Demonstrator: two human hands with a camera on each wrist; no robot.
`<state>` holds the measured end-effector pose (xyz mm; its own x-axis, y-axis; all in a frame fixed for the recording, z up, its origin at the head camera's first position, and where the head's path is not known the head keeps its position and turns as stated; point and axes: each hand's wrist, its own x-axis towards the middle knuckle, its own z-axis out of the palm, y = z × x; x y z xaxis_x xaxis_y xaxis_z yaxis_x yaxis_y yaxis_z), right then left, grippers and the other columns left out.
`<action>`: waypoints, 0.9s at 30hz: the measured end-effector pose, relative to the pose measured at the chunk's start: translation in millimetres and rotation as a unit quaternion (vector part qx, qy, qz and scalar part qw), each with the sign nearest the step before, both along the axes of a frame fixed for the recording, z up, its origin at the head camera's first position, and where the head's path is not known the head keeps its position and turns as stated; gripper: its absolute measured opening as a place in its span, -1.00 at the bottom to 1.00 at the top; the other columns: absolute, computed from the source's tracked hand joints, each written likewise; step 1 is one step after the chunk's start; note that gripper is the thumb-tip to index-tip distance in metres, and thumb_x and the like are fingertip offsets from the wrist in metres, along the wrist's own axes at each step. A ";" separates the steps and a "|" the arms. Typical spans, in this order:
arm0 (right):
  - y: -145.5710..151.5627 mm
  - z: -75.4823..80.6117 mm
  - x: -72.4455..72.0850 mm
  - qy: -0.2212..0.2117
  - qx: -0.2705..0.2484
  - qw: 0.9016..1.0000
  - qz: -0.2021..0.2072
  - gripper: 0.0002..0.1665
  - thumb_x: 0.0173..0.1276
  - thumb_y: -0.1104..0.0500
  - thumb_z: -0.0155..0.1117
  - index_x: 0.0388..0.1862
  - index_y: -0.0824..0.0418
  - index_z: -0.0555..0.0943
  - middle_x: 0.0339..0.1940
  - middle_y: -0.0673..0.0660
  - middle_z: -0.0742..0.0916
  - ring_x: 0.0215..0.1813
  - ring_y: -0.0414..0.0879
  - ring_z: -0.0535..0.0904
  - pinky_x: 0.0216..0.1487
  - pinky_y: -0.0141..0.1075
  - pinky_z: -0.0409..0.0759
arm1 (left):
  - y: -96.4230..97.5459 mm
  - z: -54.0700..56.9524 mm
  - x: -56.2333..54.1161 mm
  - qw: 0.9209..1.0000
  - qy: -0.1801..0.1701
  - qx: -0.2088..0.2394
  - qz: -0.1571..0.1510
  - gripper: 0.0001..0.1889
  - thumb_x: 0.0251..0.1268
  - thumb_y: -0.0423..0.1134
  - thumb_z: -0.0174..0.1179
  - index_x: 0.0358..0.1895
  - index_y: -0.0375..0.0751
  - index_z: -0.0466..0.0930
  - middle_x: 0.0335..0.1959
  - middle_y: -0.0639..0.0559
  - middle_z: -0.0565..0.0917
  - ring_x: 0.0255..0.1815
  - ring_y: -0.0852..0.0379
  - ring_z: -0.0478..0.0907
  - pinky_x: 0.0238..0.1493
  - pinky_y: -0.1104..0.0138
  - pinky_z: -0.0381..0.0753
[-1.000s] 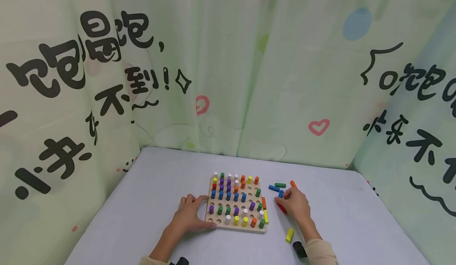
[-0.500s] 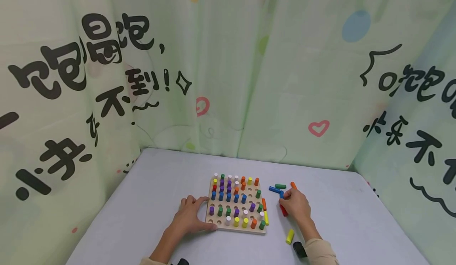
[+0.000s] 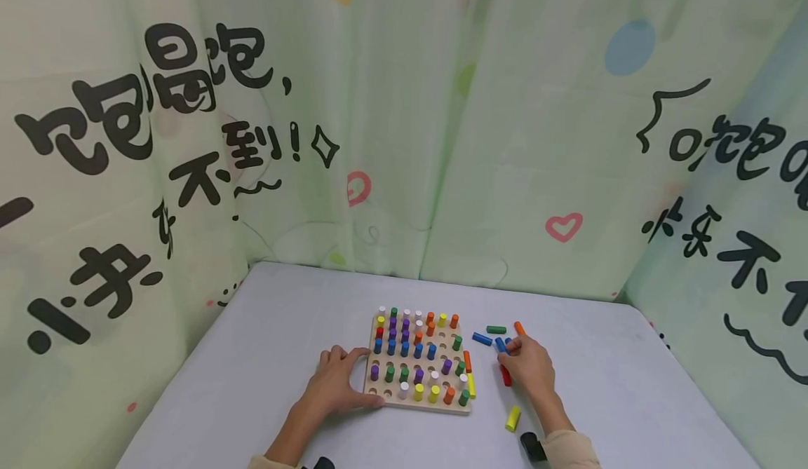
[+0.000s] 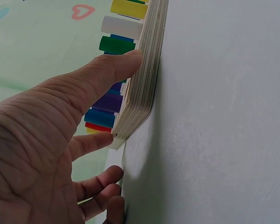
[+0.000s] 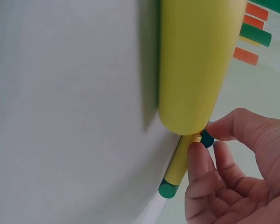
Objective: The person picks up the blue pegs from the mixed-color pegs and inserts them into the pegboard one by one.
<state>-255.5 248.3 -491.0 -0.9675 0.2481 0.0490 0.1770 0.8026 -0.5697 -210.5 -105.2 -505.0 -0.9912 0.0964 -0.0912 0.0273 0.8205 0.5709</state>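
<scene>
My left hand point(image 3: 331, 385) holds the wooden pegboard point(image 3: 424, 406) at its near left corner, thumb on the front edge and index finger on the left side. The left wrist view shows the thumb point(image 4: 116, 65) against the layered board edge point(image 4: 147, 70). Coloured pegs stand in many holes. To the board's right, my right hand point(image 3: 530, 364) is among loose pegs, thumb and index close together. A dark blue peg end point(image 5: 206, 138) shows between these fingertips; whether they pinch it I cannot tell. A red peg point(image 3: 507, 378) lies under the thumb, partly hidden, and a blue peg point(image 3: 501, 344) lies just beyond.
Another blue peg point(image 3: 482, 339), a green peg point(image 3: 496, 329) and an orange peg point(image 3: 519, 328) lie beyond the right hand. Nearer lies a yellow peg point(image 3: 513, 418), large in the right wrist view. An orange peg point(image 3: 468, 361) and a yellow one point(image 3: 471, 385) lie along the board's right edge.
My right hand has shifted slightly right, and the red peg with it. One blue peg has slid left and nearer; a further blue end now shows at the fingertips. The left hand stays put.
</scene>
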 end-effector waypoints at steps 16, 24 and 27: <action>-2.5 1.0 9.2 0.040 -0.055 0.997 0.022 -0.77 0.22 0.32 0.45 -0.24 0.38 0.58 -0.33 0.22 0.69 -0.27 0.01 0.58 -0.30 -0.29 0.57 | -1.1 -2.5 -1.2 1.000 0.002 0.002 -0.004 -0.02 -0.26 0.30 0.62 0.37 0.04 0.51 -0.02 -0.10 0.42 0.02 -0.07 0.27 -0.09 0.06 0.52; -8.5 5.7 10.7 0.057 -0.055 0.996 0.037 -0.79 0.19 0.33 0.46 -0.27 0.33 0.59 -0.36 0.17 0.68 -0.29 -0.01 0.55 -0.33 -0.32 0.52 | -1.4 -4.0 -1.6 1.000 0.004 0.001 -0.008 -0.01 -0.25 0.30 0.61 0.38 0.05 0.50 -0.02 -0.09 0.41 0.03 -0.06 0.27 -0.09 0.07 0.52; -12.5 9.1 11.9 0.062 -0.063 0.995 0.046 -0.79 0.18 0.34 0.47 -0.27 0.32 0.59 -0.33 0.17 0.69 -0.28 -0.03 0.59 -0.30 -0.31 0.58 | -1.4 -2.9 -1.9 1.000 0.001 0.000 -0.007 -0.01 -0.25 0.30 0.61 0.38 0.05 0.49 0.00 -0.10 0.41 0.03 -0.07 0.27 -0.08 0.06 0.52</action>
<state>-243.6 235.8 -482.0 -0.9747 0.1705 0.1443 0.0276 0.7329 -0.6798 -212.4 -106.5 -507.9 -0.9899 0.1100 -0.0890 0.0399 0.8205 0.5703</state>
